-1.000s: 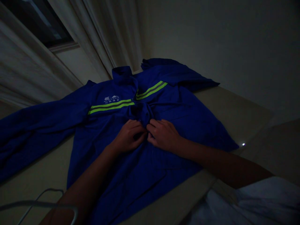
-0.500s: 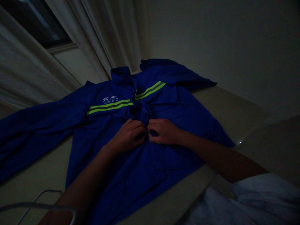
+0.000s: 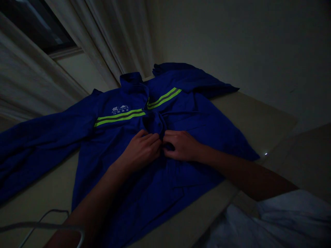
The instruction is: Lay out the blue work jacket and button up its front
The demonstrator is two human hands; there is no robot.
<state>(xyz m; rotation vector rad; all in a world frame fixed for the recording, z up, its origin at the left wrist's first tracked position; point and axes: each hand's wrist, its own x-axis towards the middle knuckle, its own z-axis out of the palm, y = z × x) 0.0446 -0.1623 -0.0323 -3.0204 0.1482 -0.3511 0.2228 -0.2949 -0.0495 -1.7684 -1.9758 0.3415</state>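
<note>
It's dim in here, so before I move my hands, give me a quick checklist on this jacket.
Left hand on the jacket front: ok.
Right hand on the jacket front: ok.
Jacket front lying smooth: not ok, bunched between the hands.
Collar clear of both hands: ok.
Fastening under the fingers: cannot tell, too dark.
White cord away from both hands: ok.

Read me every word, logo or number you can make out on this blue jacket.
On the blue work jacket, a white printed logo above the yellow-green stripe: Latin lettering, seemingly starting "An", over a row of Chinese characters, both too small and blurred to read in full.
Nothing else readable shows.
</note>
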